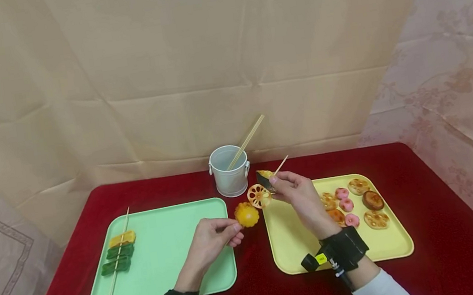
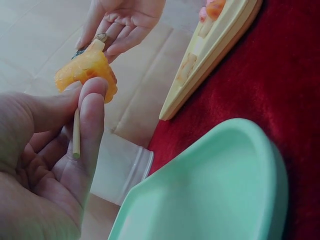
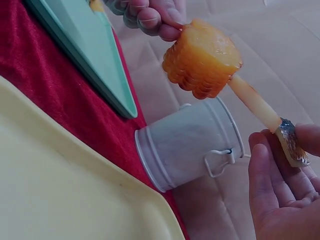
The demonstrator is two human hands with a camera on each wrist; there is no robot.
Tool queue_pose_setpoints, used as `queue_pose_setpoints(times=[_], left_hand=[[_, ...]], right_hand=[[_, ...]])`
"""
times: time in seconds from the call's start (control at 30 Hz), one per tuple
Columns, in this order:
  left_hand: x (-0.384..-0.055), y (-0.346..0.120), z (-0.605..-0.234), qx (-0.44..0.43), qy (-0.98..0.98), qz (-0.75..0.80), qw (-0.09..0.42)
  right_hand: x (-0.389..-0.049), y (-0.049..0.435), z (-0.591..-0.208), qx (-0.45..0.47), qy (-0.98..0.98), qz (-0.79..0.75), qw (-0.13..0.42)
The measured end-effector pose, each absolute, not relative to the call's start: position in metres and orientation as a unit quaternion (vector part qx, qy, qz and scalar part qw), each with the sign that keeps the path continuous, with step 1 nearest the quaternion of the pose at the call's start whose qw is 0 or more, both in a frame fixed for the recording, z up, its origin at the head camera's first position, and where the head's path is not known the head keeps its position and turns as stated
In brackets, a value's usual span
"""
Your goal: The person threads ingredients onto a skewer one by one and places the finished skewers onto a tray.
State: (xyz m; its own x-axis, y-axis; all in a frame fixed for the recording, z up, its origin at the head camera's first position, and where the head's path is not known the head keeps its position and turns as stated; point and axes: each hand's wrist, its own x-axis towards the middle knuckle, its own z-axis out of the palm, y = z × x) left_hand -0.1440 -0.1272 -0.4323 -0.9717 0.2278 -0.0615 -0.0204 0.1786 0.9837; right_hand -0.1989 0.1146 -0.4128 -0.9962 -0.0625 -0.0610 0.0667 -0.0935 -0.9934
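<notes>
Corn (image 1: 246, 215) sits on the skewer (image 2: 76, 140), whose near end my left hand (image 1: 212, 239) pinches between thumb and fingers. My right hand (image 1: 300, 200) pinches the dark-rinded wedge (image 1: 264, 180) near the tip, beyond the lotus slice (image 1: 259, 196). The corn hangs between the green tray (image 1: 169, 247) and yellow tray (image 1: 288, 243).

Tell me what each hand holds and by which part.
The left hand pinches the skewer near one end, beside the corn; the right hand pinches the pumpkin by its sides, between thumb and fingers.
</notes>
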Motion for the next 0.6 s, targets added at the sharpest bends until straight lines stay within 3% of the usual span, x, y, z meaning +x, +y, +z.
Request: queue_pose_setpoints(times=[0.23,0.5,0.6], left_hand=[[-0.1434,-0.1242,-0.4325,0.063,0.770,0.627,0.095],[-0.1454,-0.1270,-0.4350,0.110,0.761,0.621,0.152],[-0.1445,-0.1265,-0.4350,0.112,0.763,0.619,0.150]], right_hand=[[-0.1988,0.1151,-0.4152,0.007,0.664,-0.746,0.054],[-0.2012,0.1185,-0.4116,0.005,0.663,-0.747,0.052],[-0.2017,0.1199,-0.4104,0.008,0.662,-0.748,0.048]])
